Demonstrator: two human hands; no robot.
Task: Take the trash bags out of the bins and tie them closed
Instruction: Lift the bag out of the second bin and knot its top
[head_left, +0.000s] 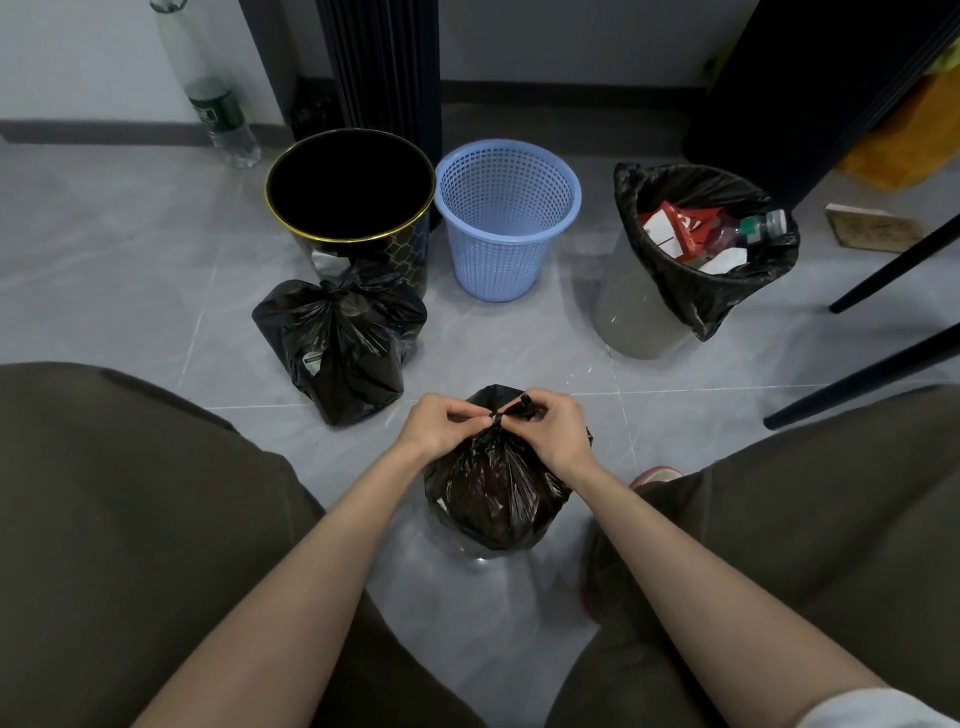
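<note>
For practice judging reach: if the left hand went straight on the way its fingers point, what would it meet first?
The left hand points at the knotted neck of the trash bag, which it pinches; the right hand probably follows.

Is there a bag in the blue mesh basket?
No, the blue mesh basket shows bare lattice inside, with no liner over its rim.

No words or numbers can be read here. The plastic bottle (205, 83) by the wall has a green label (217, 111), but its print is too blurry. The red packet (688, 228) in the lined bin (634, 312) has white marks, too small to make out.
</note>
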